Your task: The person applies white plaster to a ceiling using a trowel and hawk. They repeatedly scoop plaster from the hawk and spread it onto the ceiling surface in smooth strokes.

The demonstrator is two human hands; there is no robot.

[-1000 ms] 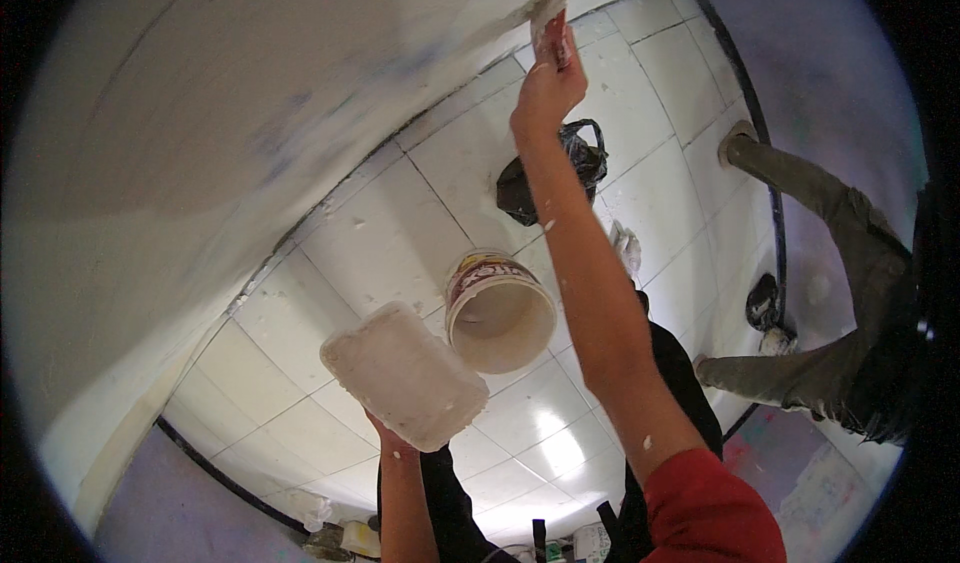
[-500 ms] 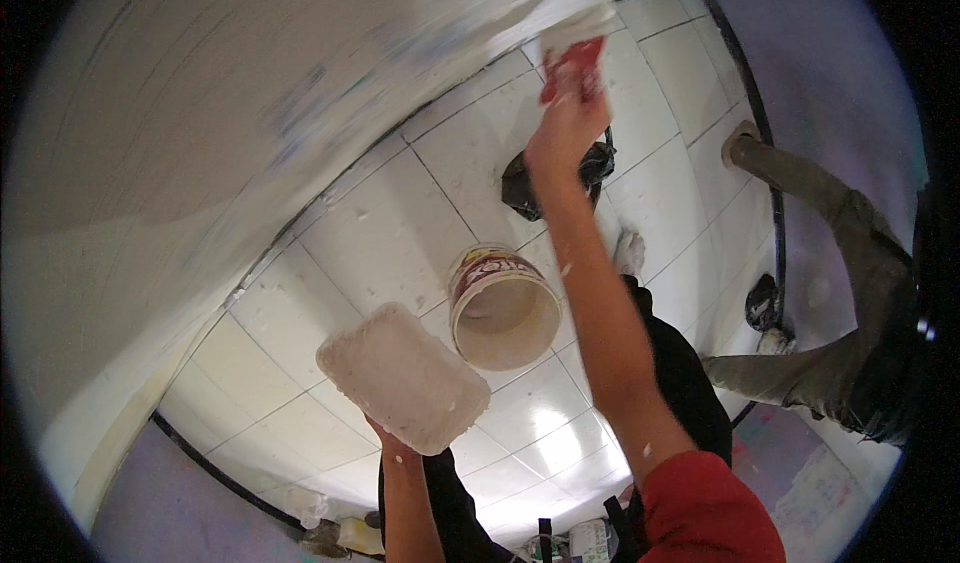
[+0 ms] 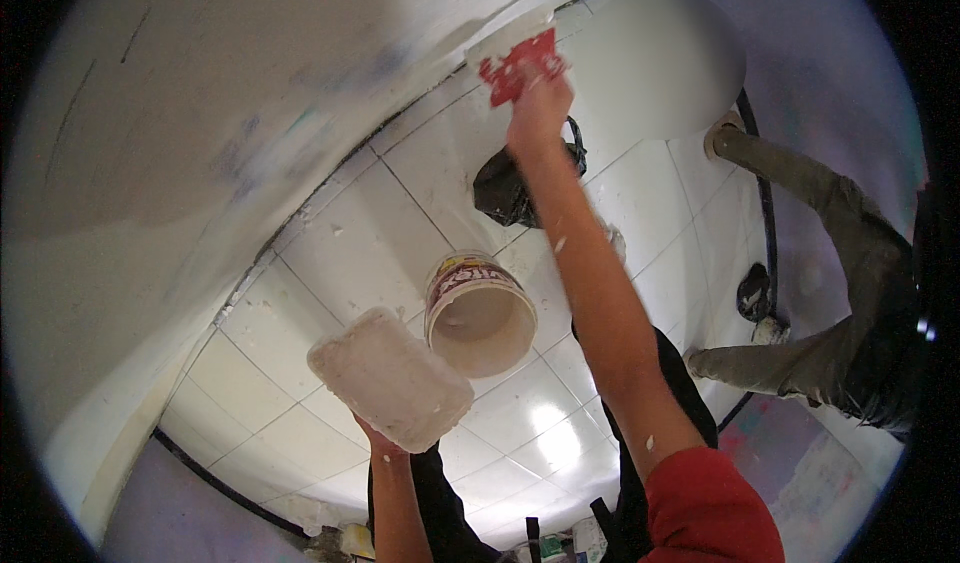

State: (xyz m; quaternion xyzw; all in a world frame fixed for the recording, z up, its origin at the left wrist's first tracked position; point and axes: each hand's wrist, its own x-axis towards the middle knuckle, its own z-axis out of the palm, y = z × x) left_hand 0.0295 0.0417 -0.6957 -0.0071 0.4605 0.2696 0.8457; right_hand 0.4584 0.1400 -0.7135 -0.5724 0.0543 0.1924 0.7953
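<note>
My right hand (image 3: pixel 540 113) grips a wide putty knife with a red handle (image 3: pixel 522 67), smeared with white. Its pale blade lies at the lower part of the wall (image 3: pixel 230 83); I cannot tell whether it touches. Low on the left, my left hand (image 3: pixel 383 439) holds up a rectangular tray (image 3: pixel 392 378) coated in whitish plaster. Most of that hand's fingers are hidden beneath the tray. Just right of the tray, a white bucket (image 3: pixel 480 325) with a coloured label stands on the floor, pale material on its inside.
White floor tiles (image 3: pixel 330 203) carry scattered plaster crumbs. A black plastic bag (image 3: pixel 503 191) lies beyond the bucket, under my right forearm. On the right is another person in greenish trousers (image 3: pixel 800 178), near a small dark bag (image 3: pixel 753 293). Purple walls (image 3: pixel 830 63) bound the room.
My right hand has swung left with the putty knife, bringing the blade to the wall. The view has shifted slightly; my left hand still holds the tray.
</note>
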